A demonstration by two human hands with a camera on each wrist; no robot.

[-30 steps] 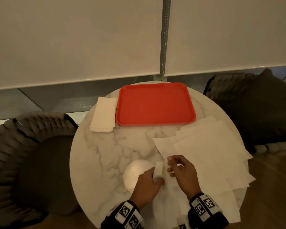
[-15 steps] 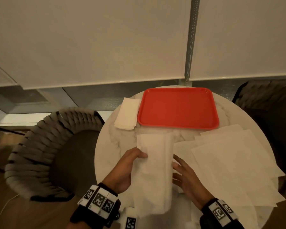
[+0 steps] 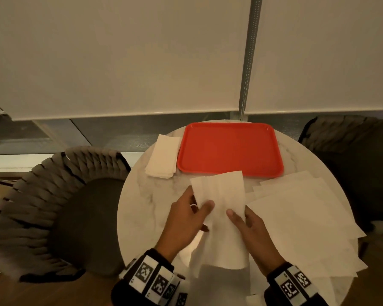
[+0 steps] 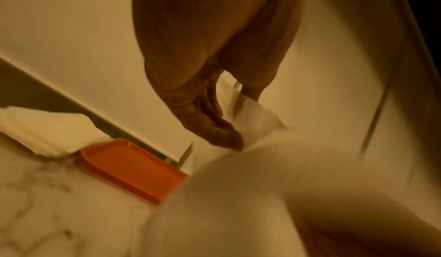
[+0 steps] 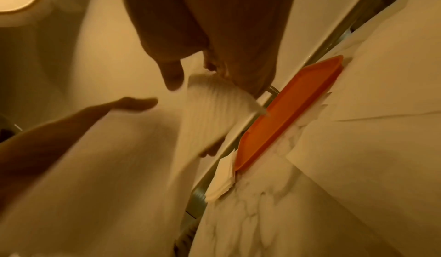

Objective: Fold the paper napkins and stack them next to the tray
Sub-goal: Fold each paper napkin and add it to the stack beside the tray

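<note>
A long, partly folded white napkin (image 3: 219, 195) is held up over the marble table (image 3: 146, 208), its lower end hanging toward me. My left hand (image 3: 202, 206) pinches its left edge, thumb in front and fingers behind. My right hand (image 3: 237, 215) pinches the right edge the same way. In the left wrist view, curled fingers (image 4: 224, 132) close on the napkin (image 4: 253, 121). The red tray (image 3: 230, 149) lies at the far side. A stack of folded napkins (image 3: 163, 156) sits against its left edge.
A spread pile of unfolded napkins (image 3: 296, 217) covers the table's right half and overhangs the edge. Woven dark chairs stand at the left (image 3: 53, 206) and at the right (image 3: 345, 146). Behind the table, white blinds reach down to a window sill.
The napkin has risen from the near table edge into the air. My right hand, open beside it half a second ago, now pinches its right edge. The left hand keeps hold.
</note>
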